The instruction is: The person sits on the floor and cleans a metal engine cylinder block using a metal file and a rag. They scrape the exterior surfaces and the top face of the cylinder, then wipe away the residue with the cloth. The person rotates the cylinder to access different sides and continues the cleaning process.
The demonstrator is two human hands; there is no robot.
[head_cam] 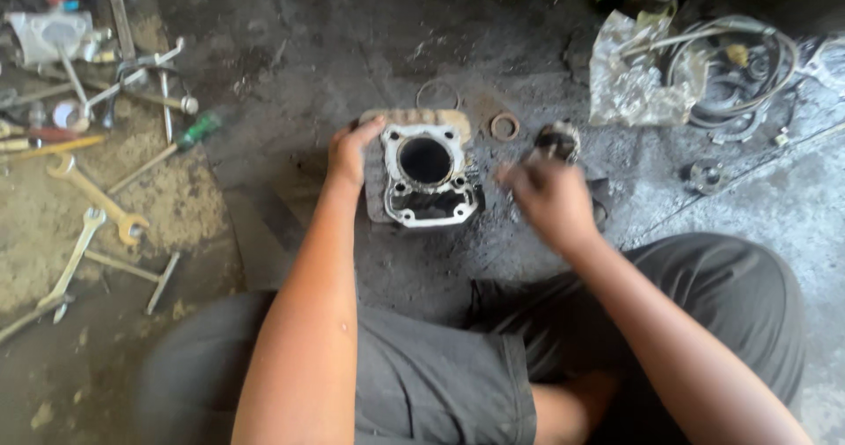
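Note:
A metal engine cylinder block (pixel 429 176) with a round bore stands on the dark, oily floor in front of me. My left hand (pixel 350 153) grips its left side, thumb on the top edge. My right hand (pixel 550 200) hovers blurred just right of the block, fingers loosely curled; whether it holds anything is unclear. A piston-like part (pixel 557 139) lies just beyond my right hand. A rusty ring washer (pixel 504 127) and a thin wire ring (pixel 437 94) lie behind the block.
Spanners (pixel 95 200), a green-handled screwdriver (pixel 172 150) and other tools lie scattered at the left. A crumpled plastic bag (pixel 635 80), coiled cables (pixel 744 75) and a small round part (pixel 705 176) sit at the upper right. My knees frame the bottom.

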